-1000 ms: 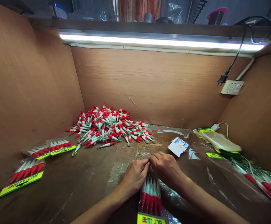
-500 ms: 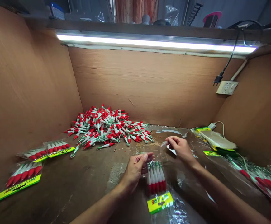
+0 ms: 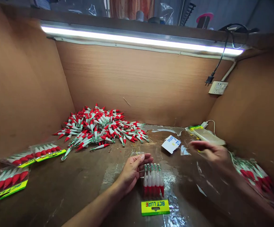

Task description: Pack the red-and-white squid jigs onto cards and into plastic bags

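Observation:
Low in the middle of the head view, a clear packet of red-and-white fishing lures (image 3: 153, 179) lies on the table, its green hooks pointing away from me. The yellow header card (image 3: 155, 207) at its near end reads BCT LURE upside down. My left hand (image 3: 134, 168) rests along the packet's left side, fingers stretched out toward the hook end. Motion smears my right hand (image 3: 211, 153), out to the right near the stack of clear packaging (image 3: 206, 136); whether it holds anything cannot be made out.
A big pile of loose lures (image 3: 101, 126) sits at the back left. Filled lure packets (image 3: 8, 181) lie at the left edge. A white card with blue writing (image 3: 171, 144) is right of centre. More lures (image 3: 252, 173) lie at right. A black plug (image 3: 209, 79) hangs by a socket.
My right hand has moved right, away from the packet's top, where it pinched a clear strip. The white card shows fully now. My left hand stays beside the packet; the camera view has shifted slightly.

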